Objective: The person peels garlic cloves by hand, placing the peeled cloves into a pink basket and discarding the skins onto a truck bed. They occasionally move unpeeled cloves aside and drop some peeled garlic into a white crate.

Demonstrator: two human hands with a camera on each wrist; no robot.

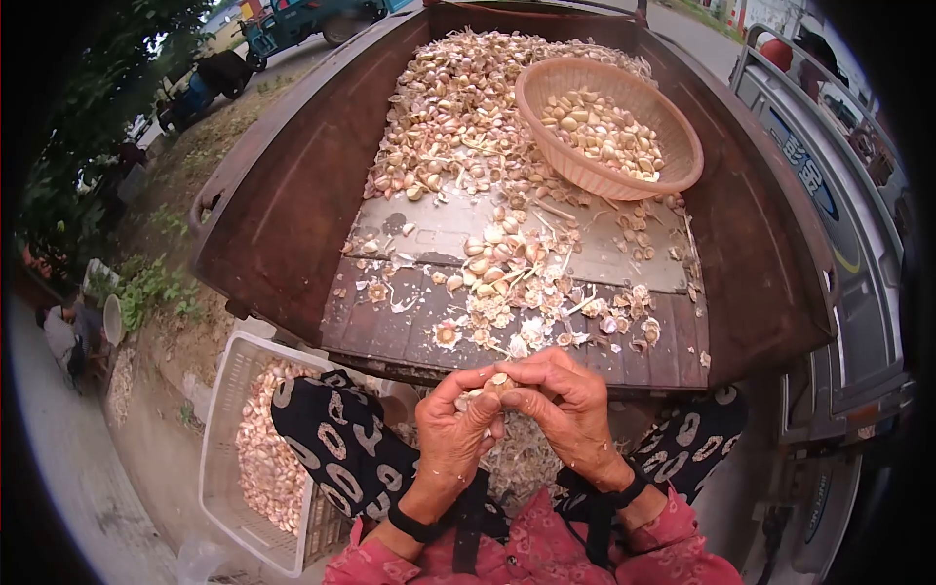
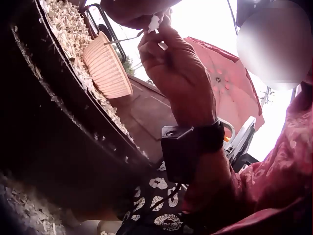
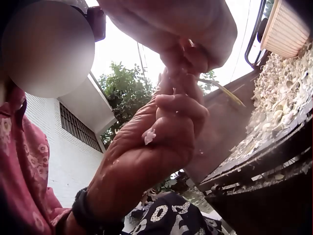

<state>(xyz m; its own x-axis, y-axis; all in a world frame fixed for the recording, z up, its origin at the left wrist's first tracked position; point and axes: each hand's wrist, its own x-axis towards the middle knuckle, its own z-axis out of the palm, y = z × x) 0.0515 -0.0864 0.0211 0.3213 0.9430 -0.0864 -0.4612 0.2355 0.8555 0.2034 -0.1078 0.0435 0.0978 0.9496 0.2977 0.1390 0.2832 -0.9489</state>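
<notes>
so you had both hands up close together in front of your lap, just past the near edge of the cart bed (image 1: pixel 439 224). your left hand (image 1: pixel 456 424) pinched a bit of garlic (image 1: pixel 498 382) between thumb and fingers, and your right hand (image 1: pixel 575 409) had its thumb and fingertips on that same piece from the other side, so both grips were closed on it. the fingers covered most of it, so i couldn't tell how much skin was on it. a thin stalk (image 3: pixel 225 92) poked out by your fingers in the right wrist view, and a white flake (image 3: pixel 149 136) was stuck on a hand there.

on the bed, a big heap of garlic cloves (image 1: pixel 448 107) filled the far part, with a smaller pile (image 1: pixel 492 258) and loose scraps (image 1: pixel 531 331) nearer you. the pinkish basket (image 1: pixel 556 156) sat toward the right side with cloves inside. down by your left leg was a pale crate (image 1: pixel 212 468) holding lots more cloves. you had patterned trousers (image 1: pixel 341 439), a red printed top (image 1: pixel 531 546) and dark wristbands (image 1: pixel 414 524) on.
</notes>
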